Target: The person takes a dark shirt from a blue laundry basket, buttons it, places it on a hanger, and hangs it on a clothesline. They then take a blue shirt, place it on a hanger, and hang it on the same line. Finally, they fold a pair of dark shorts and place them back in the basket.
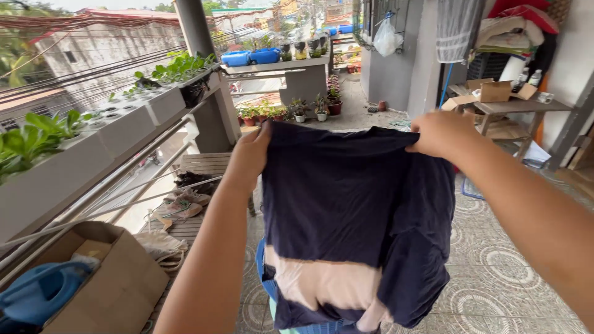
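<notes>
Nearest me, bottom left, sits a cardboard box (117,291); my left hand (250,154) is pinched closed on one top corner of the navy shirt (352,210); the shirt hangs spread between both hands; my right hand (442,133) clamps the other corner.

Daylit balcony, patterned tile floor (495,272)

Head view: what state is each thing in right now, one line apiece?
Navy garment: held up, hanging spread.
Left hand: fingers shut on its top left edge.
Right hand: fingers shut on its top right edge.
Cardboard box: open.
Small box on table: flaps open.
Shoes: lying on bench.
</notes>
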